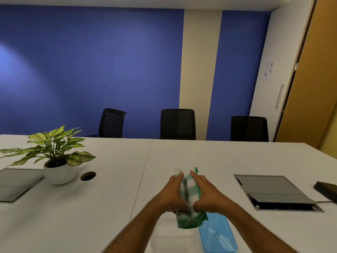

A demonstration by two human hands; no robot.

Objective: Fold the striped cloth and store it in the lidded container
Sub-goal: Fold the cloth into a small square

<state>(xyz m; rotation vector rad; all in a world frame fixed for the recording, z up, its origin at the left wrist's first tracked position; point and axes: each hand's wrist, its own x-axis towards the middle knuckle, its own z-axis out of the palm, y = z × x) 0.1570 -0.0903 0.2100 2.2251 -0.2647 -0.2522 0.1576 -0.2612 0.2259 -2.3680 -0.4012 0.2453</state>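
The green-and-white striped cloth point(189, 201) is folded into a narrow bundle and held above the white table point(109, 207). My left hand point(171, 194) grips its left side and my right hand point(207, 196) grips its right side, pressing the two halves together. Directly below the cloth sits an open clear container point(169, 232), partly hidden by my left forearm. Its blue lid point(217, 234) lies flat on the table just to the right of it.
A potted plant point(58, 161) stands at the left, with a round cable hole point(88, 175) beside it. Grey cable hatches point(273, 190) are set into the table right and left. A black device point(326, 190) lies at the right edge. Three black chairs point(177, 124) stand behind.
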